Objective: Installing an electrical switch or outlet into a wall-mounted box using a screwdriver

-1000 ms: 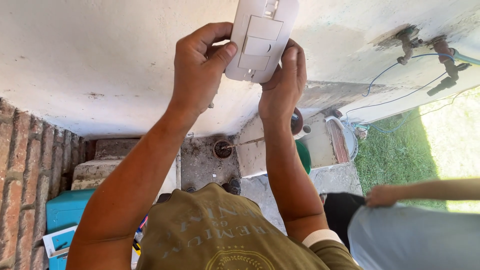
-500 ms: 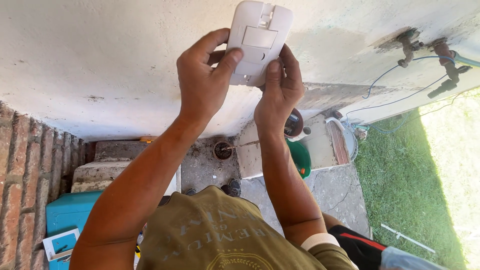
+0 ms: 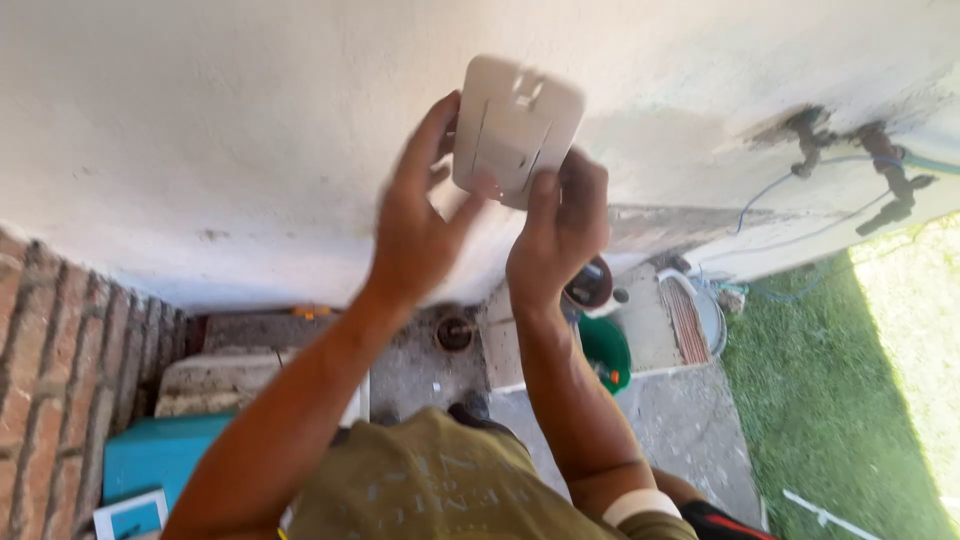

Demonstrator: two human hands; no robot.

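Both hands up at the white wall [image 3: 200,120], holding a white switch plate [image 3: 517,128] against it. Left hand [image 3: 418,230]: grip clenched on the plate's left edge, thumb at the lower corner, motion-blurred. Right hand [image 3: 560,225]: grip grasping the plate's bottom right, thumb pressed on its face. Plate tilted, upper middle of view, touching or just off the wall, can't tell which. Two taps [image 3: 850,150] on the wall well to the right. Below: brick wall [image 3: 50,350] at left, green bucket [image 3: 608,350] under the right forearm, grass [image 3: 850,400] at right.
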